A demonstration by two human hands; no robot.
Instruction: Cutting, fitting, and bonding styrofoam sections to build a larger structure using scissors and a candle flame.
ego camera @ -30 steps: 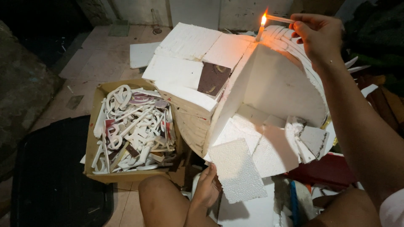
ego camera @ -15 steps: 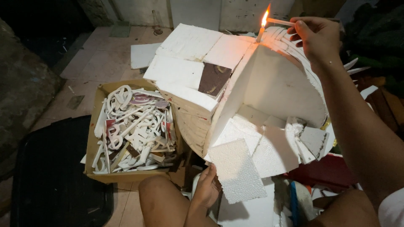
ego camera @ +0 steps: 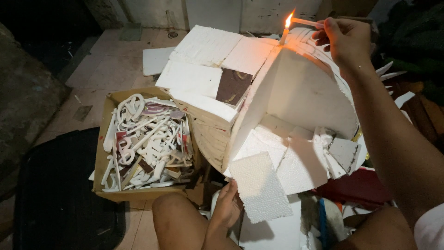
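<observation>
A tiled floor [ego camera: 97,60] carries a cardboard box [ego camera: 102,153] of white foam offcuts, a black tray [ego camera: 60,203] beside it, and a loose foam sheet [ego camera: 155,60] toward the far edge

The right hand [ego camera: 344,39] is raised at arm's length, fingers pinched together, forearm running back toward the body. The left hand [ego camera: 225,208] rests low between the knees, fingers loosely extended.

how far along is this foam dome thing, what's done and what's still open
Done: white foam panels already cover the top and left of the dome, and one flat wall stands fixed. In hand: the right hand holds a lit candle at the top edge, while the left hand holds a loose foam sheet low down. Left: the lower front shows only loose overlapping pieces, and the box of foam offcuts sits beside it.
</observation>
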